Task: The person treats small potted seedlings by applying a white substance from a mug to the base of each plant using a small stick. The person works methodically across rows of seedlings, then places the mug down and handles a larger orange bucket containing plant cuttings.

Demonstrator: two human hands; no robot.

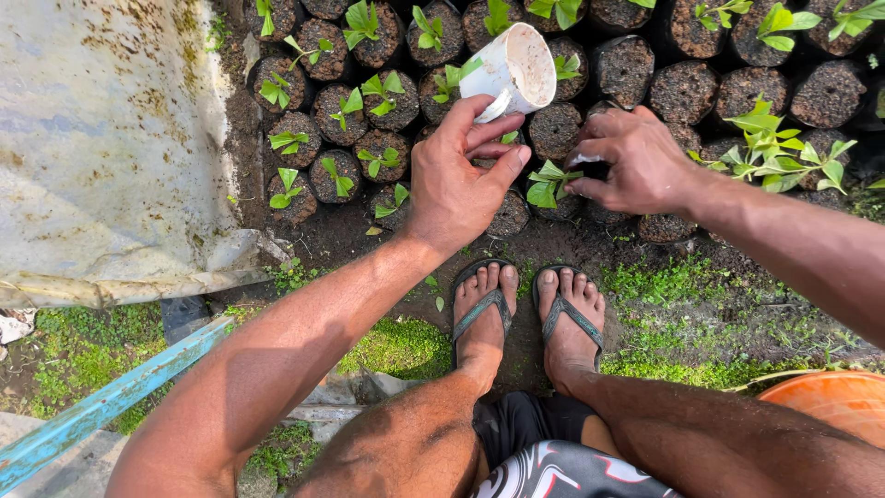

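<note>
Down low, the person squats in sandals at the near edge of a bed of seedling bags, both arms stretched out over it. The left hand grasps a white cup by its lower end, thumb and fingers pinched around it, the cup tilted so its soil-smeared open mouth faces up and to the right. It hangs above the soil-filled black bags in the middle rows, not touching them. The right hand is curled, fingertips pressed down at a small green seedling in a bag in the near row, just right of the left hand; a bit of white shows at the fingertips, but I cannot tell what it is. Far and to the right stand more bags with leafier plants. A stained pale tarp lies to the left, a blue bar runs near left, and an orange tub sits near right.
</note>
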